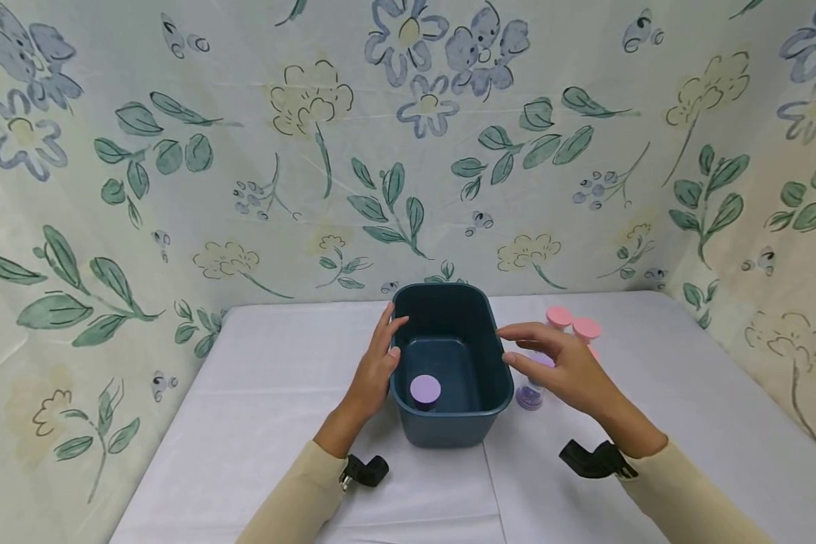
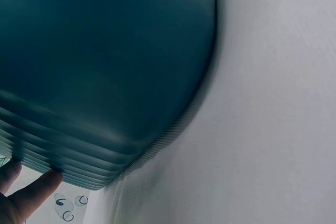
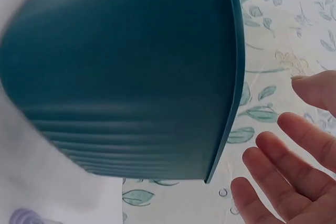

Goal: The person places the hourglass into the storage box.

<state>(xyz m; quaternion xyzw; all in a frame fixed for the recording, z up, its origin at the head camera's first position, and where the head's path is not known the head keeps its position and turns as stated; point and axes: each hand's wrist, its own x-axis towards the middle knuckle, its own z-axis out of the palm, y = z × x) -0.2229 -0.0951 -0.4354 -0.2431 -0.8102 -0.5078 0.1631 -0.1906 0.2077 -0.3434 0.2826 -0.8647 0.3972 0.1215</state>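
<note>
A dark teal plastic bin [image 1: 452,431] stands on the white-covered table, its inside visible from above. Within it, near the front left corner, is a small jar with a lilac lid [image 1: 425,390]. My left hand [image 1: 372,372] lies along the bin's left side, and in the left wrist view two fingertips touch the ribbed wall [image 2: 79,156]. My right hand [image 1: 571,369] is at the right rim with fingers extended. The right wrist view shows its spread fingers [image 3: 281,169] holding nothing, a little apart from the bin.
Right of the bin, partly behind my right hand, are several small containers: pink-lidded ones [image 1: 586,329] and purple ones [image 1: 529,397]. A floral cloth [image 1: 394,189] hangs behind the table. A black wrist camera [image 1: 595,459] is strapped to the right wrist.
</note>
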